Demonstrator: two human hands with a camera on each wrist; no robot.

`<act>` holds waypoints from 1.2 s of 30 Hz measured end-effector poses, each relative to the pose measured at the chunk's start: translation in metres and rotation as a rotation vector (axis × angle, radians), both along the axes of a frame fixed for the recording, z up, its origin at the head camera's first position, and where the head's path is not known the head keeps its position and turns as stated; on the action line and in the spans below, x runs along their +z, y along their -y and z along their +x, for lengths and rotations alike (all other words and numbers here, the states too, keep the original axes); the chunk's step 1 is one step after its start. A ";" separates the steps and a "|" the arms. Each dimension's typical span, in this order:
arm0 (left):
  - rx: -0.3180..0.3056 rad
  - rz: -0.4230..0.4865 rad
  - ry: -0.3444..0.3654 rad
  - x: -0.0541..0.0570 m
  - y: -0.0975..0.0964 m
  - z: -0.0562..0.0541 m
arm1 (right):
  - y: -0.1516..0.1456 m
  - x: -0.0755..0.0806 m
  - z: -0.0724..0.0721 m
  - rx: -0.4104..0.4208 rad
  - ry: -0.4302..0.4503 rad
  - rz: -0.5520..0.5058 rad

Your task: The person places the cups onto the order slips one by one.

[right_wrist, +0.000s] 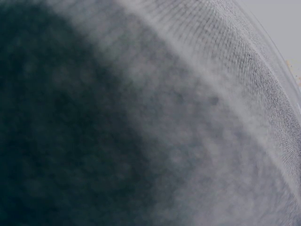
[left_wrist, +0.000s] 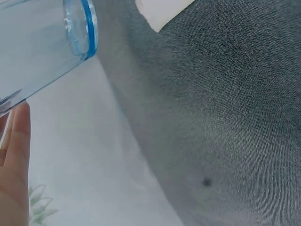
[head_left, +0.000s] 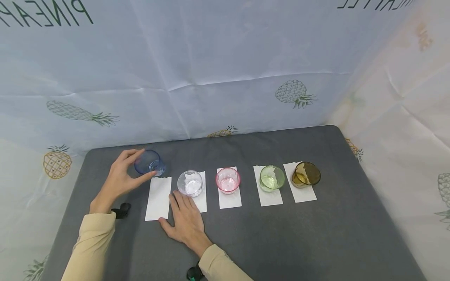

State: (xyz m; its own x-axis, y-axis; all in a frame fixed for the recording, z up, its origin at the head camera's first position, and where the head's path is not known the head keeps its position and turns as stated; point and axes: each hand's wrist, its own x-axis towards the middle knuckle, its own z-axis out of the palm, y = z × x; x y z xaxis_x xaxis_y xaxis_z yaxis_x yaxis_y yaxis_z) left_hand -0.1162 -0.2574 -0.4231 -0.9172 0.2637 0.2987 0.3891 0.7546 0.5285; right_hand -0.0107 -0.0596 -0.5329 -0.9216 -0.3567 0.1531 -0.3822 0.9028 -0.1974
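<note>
My left hand (head_left: 121, 177) grips a clear blue glass (head_left: 149, 163) between thumb and fingers, just behind the leftmost white paper slip (head_left: 157, 199). In the left wrist view the blue glass (left_wrist: 37, 52) is tilted, its thick base toward the dark tabletop. My right hand (head_left: 186, 222) lies with fingers extended on the table, its thumb at the near corner of that leftmost slip. Its fingertips lie right by a colourless glass (head_left: 190, 183), which stands on the second slip (head_left: 201, 201). The right wrist view is mostly blurred dark and grey fabric.
Further right stand a pink glass (head_left: 227, 180), a green glass (head_left: 272, 178) and an amber glass (head_left: 306, 174), each on its own white slip. They form a row across the grey tabletop (head_left: 334, 234). A pineapple-print curtain (head_left: 225, 47) hangs behind the table.
</note>
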 end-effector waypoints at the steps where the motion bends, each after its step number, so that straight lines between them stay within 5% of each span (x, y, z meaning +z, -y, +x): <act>1: -0.002 0.003 0.001 0.001 0.000 0.003 | 0.000 0.000 0.000 0.000 -0.004 0.000; 11: 0.003 -0.012 0.014 0.007 -0.003 0.029 | -0.002 0.001 -0.001 -0.001 -0.005 0.005; 27: -0.021 -0.035 0.054 -0.012 -0.006 0.057 | -0.001 0.002 -0.001 0.005 -0.002 0.014; 36: 0.000 -0.037 0.078 -0.021 -0.004 0.063 | 0.000 0.001 0.000 0.005 -0.009 0.011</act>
State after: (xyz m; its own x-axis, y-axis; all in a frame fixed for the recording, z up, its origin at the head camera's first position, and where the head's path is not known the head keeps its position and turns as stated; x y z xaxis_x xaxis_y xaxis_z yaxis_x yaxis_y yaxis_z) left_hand -0.0532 -0.2537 -0.4442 -0.9371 0.2738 0.2167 0.3484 0.7741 0.5285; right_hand -0.0111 -0.0599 -0.5318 -0.9184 -0.3630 0.1574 -0.3884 0.9030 -0.1836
